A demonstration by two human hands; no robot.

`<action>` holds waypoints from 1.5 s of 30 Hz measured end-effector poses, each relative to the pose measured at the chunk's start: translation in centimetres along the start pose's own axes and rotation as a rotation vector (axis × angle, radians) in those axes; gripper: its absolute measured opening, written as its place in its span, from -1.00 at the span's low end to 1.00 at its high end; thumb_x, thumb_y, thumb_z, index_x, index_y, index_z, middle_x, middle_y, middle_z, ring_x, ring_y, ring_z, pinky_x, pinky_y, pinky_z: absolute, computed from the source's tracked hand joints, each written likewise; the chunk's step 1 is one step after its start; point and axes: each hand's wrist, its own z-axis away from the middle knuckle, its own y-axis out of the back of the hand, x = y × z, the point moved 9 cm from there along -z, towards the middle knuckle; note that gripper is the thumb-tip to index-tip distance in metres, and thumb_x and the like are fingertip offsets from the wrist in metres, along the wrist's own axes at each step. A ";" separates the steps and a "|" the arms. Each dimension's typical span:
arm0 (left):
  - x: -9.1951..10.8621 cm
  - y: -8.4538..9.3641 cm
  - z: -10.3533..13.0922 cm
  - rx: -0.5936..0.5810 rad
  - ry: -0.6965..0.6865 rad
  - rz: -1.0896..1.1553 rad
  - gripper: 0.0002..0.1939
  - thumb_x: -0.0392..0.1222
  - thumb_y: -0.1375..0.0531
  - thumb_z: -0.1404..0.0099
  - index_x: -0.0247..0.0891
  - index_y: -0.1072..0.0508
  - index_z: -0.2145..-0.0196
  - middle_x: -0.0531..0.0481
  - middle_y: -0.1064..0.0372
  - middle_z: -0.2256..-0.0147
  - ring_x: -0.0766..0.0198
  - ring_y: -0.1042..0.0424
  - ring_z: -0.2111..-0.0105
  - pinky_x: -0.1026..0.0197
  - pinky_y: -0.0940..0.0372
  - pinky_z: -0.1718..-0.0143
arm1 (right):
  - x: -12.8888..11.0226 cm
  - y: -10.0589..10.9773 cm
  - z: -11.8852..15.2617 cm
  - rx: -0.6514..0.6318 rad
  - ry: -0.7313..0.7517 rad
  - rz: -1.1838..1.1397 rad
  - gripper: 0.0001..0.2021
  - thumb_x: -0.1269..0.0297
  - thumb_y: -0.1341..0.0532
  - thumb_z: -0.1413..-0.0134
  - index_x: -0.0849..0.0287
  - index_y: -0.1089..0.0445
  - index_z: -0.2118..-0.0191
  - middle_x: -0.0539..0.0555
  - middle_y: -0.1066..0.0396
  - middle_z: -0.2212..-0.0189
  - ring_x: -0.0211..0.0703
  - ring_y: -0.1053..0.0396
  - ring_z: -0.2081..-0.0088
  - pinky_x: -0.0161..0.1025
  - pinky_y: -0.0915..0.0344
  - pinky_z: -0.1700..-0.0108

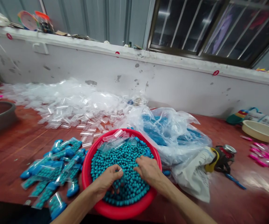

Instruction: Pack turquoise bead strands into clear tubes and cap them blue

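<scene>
A red basin (156, 149) full of small turquoise beads (118, 155) stands in front of me. My left hand (111, 179) is over the beads at the basin's left side, its fingers curled round a clear plastic tube (121, 179), partly hidden by the hand. My right hand (147, 169) reaches in from the right, thumb and fingers apart and bent down at the beads; its fingertips are partly hidden. More empty clear tubes (115, 137) lie on the beads at the far rim. Left of the basin is a pile of bead-filled tubes (48, 169) with blue caps.
A big heap of clear empty tubes (78, 102) lies behind, against the wall. A plastic bag (172, 130) of blue pieces sits behind the basin. On the right are a white sack (195, 174), a blue pen (235, 181), pink pieces (265, 155) and a cream bowl (262, 130).
</scene>
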 end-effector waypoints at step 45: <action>5.0 1.0 0.1 0.142 -0.324 0.071 -0.53 -0.10 -0.09 -0.08 -0.23 -0.09 0.05 0.18 -0.20 0.52 0.50 -0.17 0.77 0.43 0.06 0.81 | -1.0 -1.7 -1.7 0.029 -0.023 -1.329 -0.75 0.16 -0.16 0.10 0.24 -0.43 0.36 -0.09 -0.24 0.66 -0.42 -0.09 0.73 -0.41 -0.08 0.70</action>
